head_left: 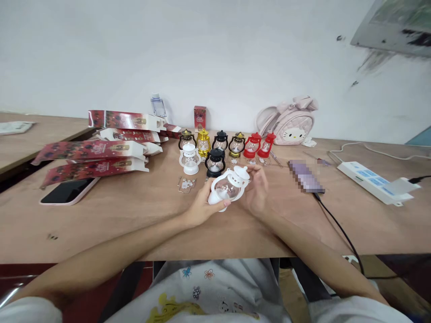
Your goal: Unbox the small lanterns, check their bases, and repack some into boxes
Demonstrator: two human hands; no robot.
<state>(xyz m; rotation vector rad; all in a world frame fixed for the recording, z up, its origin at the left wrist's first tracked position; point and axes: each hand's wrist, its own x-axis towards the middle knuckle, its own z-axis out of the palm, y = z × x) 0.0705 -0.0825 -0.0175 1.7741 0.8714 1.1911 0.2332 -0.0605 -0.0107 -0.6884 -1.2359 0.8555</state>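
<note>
My left hand [201, 204] grips the base of a small white lantern [230, 184], which is tilted with its cap to the upper right. Beside that cap is my right hand [258, 190], its fingers curled in close to the lantern's side; whatever they pinch is too small to make out. Just beyond stand a second white lantern [190, 159] and a black lantern [215, 163], both upright. Behind these runs a row of lanterns in bronze, gold [203, 143], black and red [252, 146]. Thin bent wire handles with small white parts [186, 184] lie on the table in front.
Red printed boxes [97, 150] are piled at the left, above a phone [69, 192]. A small red box [200, 117], a clear bottle [157, 106] and a pink bag [294, 125] stand by the wall. To the right lie another phone [305, 176], a power strip [373, 181] and cables.
</note>
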